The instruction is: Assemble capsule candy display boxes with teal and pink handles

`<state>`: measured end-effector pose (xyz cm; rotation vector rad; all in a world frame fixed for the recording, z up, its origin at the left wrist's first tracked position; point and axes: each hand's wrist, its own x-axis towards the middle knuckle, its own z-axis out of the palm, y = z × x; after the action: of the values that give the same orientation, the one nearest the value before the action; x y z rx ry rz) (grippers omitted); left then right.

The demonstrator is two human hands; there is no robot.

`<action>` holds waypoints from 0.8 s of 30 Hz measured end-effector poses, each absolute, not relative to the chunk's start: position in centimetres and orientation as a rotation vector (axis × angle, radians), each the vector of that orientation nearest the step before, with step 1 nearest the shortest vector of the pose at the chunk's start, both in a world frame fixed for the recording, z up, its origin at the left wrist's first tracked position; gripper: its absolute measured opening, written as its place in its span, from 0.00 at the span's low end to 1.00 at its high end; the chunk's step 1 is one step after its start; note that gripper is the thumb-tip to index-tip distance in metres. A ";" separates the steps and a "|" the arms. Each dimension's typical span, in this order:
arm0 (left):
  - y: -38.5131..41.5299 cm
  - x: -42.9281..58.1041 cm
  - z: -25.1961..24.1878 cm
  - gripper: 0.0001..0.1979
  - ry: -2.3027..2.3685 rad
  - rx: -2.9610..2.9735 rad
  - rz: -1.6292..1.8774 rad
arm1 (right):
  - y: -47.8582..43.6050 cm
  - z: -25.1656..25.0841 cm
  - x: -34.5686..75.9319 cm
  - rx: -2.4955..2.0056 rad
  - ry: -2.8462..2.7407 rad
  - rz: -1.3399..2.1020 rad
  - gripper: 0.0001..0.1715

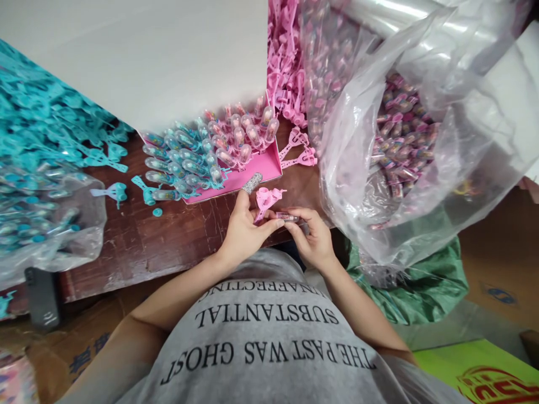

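My left hand (244,227) is closed round a pink plastic piece (266,197) with a slim stem, just in front of the box. Grey wrapping covers one of its fingers, which points up. My right hand (315,234) pinches a small clear tube (288,217) with coloured contents, and its other end meets my left thumb. Beyond both hands lies a pink shallow box (252,175). Rows of teal pieces with clear capsules (185,154) fill its left side, and pink ones (240,134) its right.
A clear bag of pink-capped tubes (404,140) stands open at the right. Teal plastic pieces (54,112) are heaped at the left, above a bag of teal tubes (37,207). Loose pink pieces (298,151) lie beside the box. A dark phone (42,297) rests at the table's edge.
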<state>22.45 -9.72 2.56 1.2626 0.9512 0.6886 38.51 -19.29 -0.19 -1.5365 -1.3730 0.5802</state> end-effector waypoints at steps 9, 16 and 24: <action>-9.2 22.3 2.7 0.32 0.924 1.030 0.672 | -18.5 0.1 39.3 -1.491 -1.731 0.298 0.11; -9.1 22.0 2.9 0.29 0.900 1.024 0.672 | -18.6 -0.1 39.5 -1.480 -1.765 0.333 0.12; -8.8 21.6 2.0 0.31 0.974 1.118 0.670 | -18.8 -0.6 39.4 -1.478 -1.732 0.372 0.10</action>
<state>21.59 -8.75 1.97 1.1183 0.9745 0.6695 39.43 -18.81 -0.62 -1.4777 -1.7324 0.3715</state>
